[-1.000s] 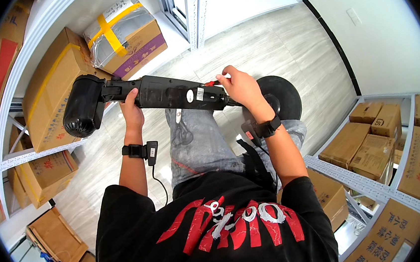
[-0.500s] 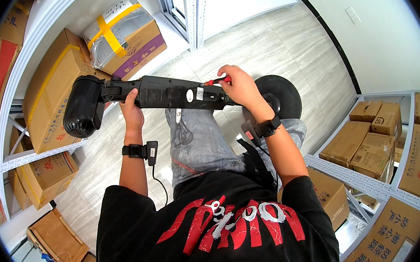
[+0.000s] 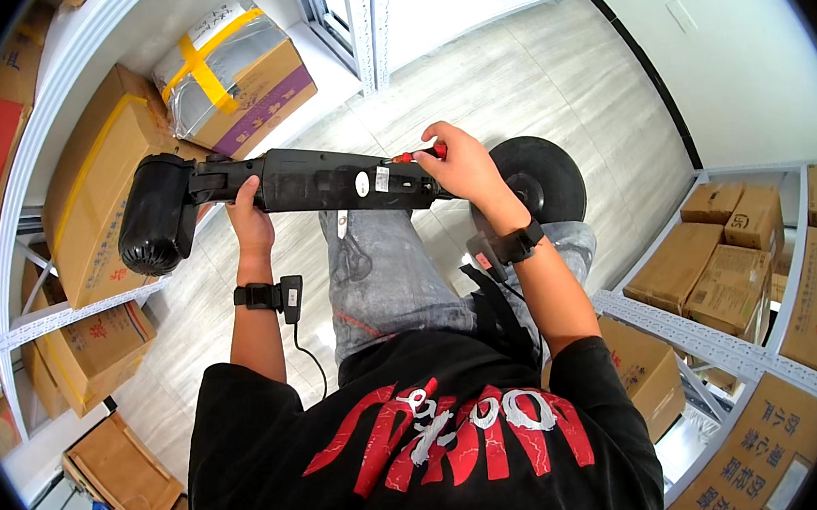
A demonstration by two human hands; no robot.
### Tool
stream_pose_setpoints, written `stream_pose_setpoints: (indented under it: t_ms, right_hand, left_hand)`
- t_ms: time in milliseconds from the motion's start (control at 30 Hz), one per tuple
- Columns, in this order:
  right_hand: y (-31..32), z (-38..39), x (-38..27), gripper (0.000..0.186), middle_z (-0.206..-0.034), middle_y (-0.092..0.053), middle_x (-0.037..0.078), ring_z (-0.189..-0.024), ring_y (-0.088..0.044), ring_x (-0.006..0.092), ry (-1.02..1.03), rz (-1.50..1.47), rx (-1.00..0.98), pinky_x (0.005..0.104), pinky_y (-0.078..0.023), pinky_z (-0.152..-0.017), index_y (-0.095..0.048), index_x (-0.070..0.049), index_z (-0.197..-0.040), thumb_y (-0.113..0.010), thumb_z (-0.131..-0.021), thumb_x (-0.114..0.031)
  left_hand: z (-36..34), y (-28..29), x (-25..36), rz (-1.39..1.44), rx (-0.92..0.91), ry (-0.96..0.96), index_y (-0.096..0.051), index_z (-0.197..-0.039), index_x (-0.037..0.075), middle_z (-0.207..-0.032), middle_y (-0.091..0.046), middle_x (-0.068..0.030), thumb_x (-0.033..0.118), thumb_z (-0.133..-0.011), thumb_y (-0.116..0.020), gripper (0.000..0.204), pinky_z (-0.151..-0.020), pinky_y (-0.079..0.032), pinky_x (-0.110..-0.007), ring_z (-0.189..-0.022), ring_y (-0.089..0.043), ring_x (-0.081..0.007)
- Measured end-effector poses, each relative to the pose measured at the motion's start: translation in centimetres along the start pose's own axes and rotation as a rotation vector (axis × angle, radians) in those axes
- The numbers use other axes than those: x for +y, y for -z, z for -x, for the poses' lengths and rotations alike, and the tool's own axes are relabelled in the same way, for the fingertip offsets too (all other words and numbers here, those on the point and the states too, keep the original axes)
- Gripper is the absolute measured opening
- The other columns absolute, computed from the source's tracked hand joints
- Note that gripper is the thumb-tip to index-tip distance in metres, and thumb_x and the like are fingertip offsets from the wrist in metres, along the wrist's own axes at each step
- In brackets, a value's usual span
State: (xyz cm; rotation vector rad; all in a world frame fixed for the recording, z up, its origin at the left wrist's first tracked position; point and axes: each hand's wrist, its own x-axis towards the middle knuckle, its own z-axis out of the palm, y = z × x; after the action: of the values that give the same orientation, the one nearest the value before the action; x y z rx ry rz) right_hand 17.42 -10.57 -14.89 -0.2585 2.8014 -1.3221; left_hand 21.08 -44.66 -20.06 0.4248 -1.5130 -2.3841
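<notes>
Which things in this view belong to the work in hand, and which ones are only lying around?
In the work:
- long black device, held by the left hand
- red-handled tool, in the right hand's fingers

Only lying around:
- yellow-taped package, upper left
- cardboard boxes, right
- brown panel, lower left

Wearer: black top, faded grey jeans

Black short-sleeved T-shirt (image 3: 421, 506); large red print (image 3: 378, 462), crackled, white script (image 3: 486, 415) over it. Jeans (image 3: 386, 276) washed grey, red line on left thigh. 2 black wristbands (image 3: 257, 296), 1 per wrist, each with boxy dark module (image 3: 292, 307); thin black cable (image 3: 311, 361) from left.
</notes>
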Motion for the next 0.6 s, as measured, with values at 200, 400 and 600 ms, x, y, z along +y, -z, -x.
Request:
stream_pose_setpoints:
  t_ms: [200, 400, 600]
  right_hand:
    - [1.0, 0.0, -0.3, 0.018, -0.078, -0.062, 0.009, -0.069, -0.059, 0.0206, -0.106, 0.006, -0.114, 0.0321, -0.049, -0.065, -0.063, -0.005, -0.096, -0.069, -0.080, -0.011]
    - [1.1, 0.4, 0.0, 0.017, -0.079, -0.064, 0.008, -0.069, -0.059, 0.0158, -0.077, -0.139, -0.042, 0.0297, -0.048, -0.065, -0.063, -0.003, -0.096, -0.068, -0.080, -0.009]
    - [1.4, 0.8, 0.2, 0.016, -0.078, -0.063, 0.006, -0.069, -0.057, 0.0136, -0.112, -0.190, -0.042, 0.0282, -0.047, -0.064, -0.063, -0.002, -0.095, -0.067, -0.080, -0.008]
  left_hand:
    - [0.0, -0.2, -0.1, 0.008, -0.002, -0.004, -0.063, -0.108, 0.002, -0.107, -0.066, -0.0067, 0.018, -0.088, -0.061, 0.026, -0.092, -0.045, -0.033, -0.101, -0.062, -0.0178]
    - [-0.2, 0.3, 0.1, 0.008, -0.006, -0.013, -0.063, -0.107, 0.002, -0.106, -0.066, -0.0064, 0.017, -0.088, -0.060, 0.025, -0.092, -0.045, -0.032, -0.101, -0.062, -0.0177]
    - [0.2, -0.6, 0.3, 0.001, -0.008, -0.042, -0.060, -0.113, 0.003, -0.109, -0.065, -0.0068, 0.016, -0.087, -0.061, 0.028, -0.092, -0.046, -0.033, -0.101, -0.062, -0.0188]
